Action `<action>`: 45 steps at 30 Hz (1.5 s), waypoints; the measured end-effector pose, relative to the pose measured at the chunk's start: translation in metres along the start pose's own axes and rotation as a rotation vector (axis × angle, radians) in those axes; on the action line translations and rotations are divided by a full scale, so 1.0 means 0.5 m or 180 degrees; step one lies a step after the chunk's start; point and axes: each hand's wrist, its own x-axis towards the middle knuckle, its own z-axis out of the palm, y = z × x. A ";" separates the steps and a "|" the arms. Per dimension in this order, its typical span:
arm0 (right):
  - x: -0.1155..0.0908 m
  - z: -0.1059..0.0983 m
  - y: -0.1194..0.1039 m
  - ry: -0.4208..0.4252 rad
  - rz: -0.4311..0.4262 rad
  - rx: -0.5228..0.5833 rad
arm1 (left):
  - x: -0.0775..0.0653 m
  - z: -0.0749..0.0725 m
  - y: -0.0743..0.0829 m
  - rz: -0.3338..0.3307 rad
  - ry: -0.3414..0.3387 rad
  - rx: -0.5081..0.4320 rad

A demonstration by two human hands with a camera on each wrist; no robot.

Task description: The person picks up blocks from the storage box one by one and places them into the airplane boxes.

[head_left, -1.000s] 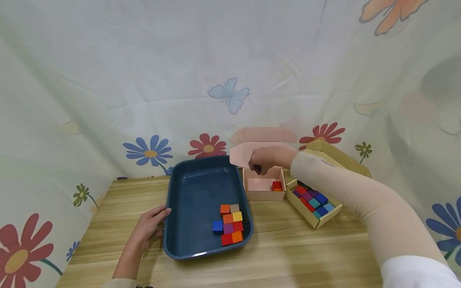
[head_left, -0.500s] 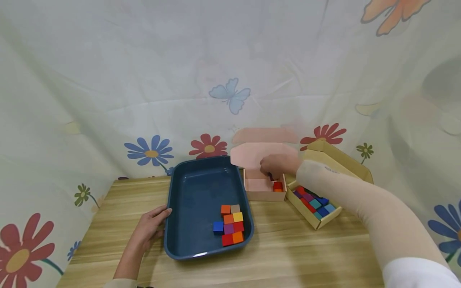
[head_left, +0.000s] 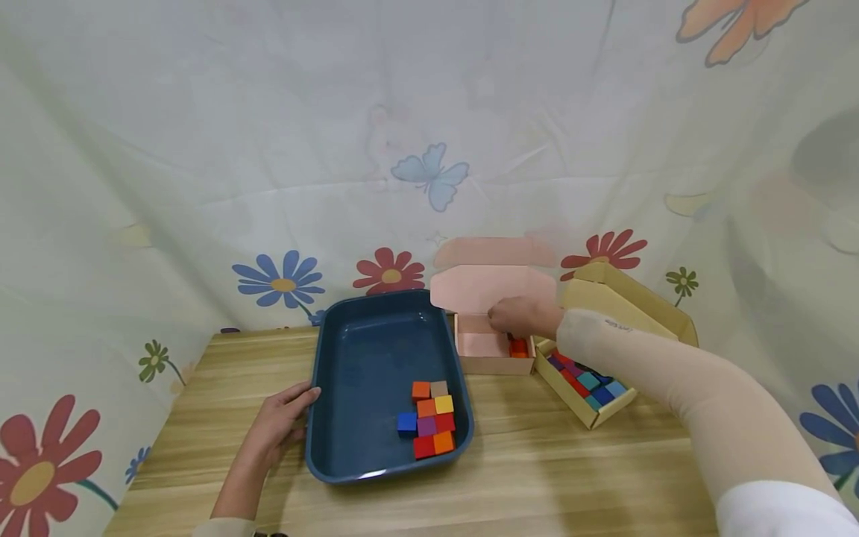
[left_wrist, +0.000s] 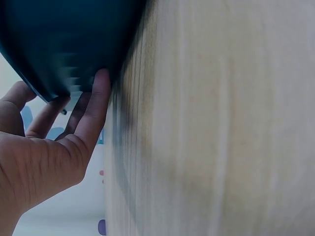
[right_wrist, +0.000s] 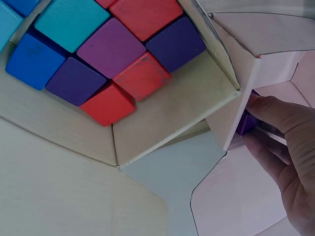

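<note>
My right hand (head_left: 523, 316) reaches into the small pink cardboard box (head_left: 493, 365). In the right wrist view its thumb and fingers pinch a purple cube (right_wrist: 246, 123) just inside the box's side wall. Red and orange blocks (head_left: 519, 348) lie by the fingers, partly hidden in the head view. My left hand (head_left: 280, 419) holds the left side of a dark blue tray (head_left: 362, 358), thumb at the rim. From the left wrist, its other fingers (left_wrist: 93, 113) show against the tray's outer wall.
Several coloured cubes (head_left: 426, 426) sit in the tray's near right corner. Right of the pink box, an open tan cardboard box (head_left: 570, 403) holds several more cubes (right_wrist: 110, 46). Both lids stand up at the back, near a flowered cloth (head_left: 201, 186). Everything rests on a wooden table (head_left: 510, 462).
My right hand has moved right and lowered into the pink box, to its right end beside the red block. The left hand and tray have stayed in place.
</note>
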 end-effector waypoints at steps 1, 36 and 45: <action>0.001 0.003 -0.001 0.0000 -0.0014 -0.0042 | 0.000 0.000 0.000 0.0006 0.0002 -0.0014; -0.011 -0.160 -0.038 0.0766 -0.0133 -0.1011 | 0.002 0.002 0.001 0.0036 0.0066 -0.0036; 0.059 -0.237 -0.191 0.0235 -0.0823 0.0837 | 0.005 0.001 -0.004 0.0016 0.0050 -0.0043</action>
